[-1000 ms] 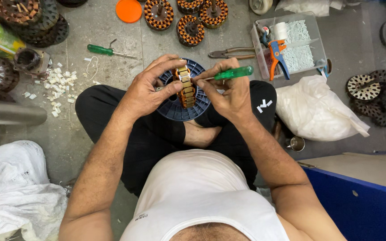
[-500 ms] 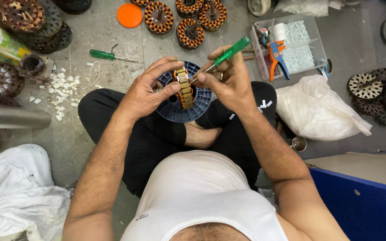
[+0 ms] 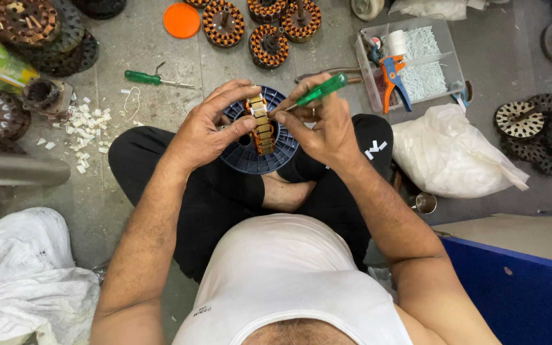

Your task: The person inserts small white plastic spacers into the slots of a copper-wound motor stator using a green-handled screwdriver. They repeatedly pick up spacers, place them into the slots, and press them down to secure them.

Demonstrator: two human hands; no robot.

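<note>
I sit cross-legged on the floor. My left hand [image 3: 209, 128] grips a wound stator ring [image 3: 262, 126], copper-coloured, held on edge over a dark blue plastic spool [image 3: 250, 160] resting on my lap. My right hand [image 3: 321, 124] holds a green-handled screwdriver [image 3: 317, 91], its tip at the top of the ring, handle pointing up and right. Both thumbs press on the ring's side.
Three wound stators [image 3: 268, 46] and an orange lid [image 3: 181, 20] lie ahead. Another green screwdriver [image 3: 151, 79] and white scraps [image 3: 87, 124] sit left. A clear tray [image 3: 410, 61] with an orange-blue tool, white bags [image 3: 452, 156], dark stator stacks [image 3: 531, 121] and a blue box [image 3: 519, 287] are right.
The screwdriver handle swung from lying flat across my fingers to pointing up and right. The hands stayed on the ring and spool; the view shifted slightly.
</note>
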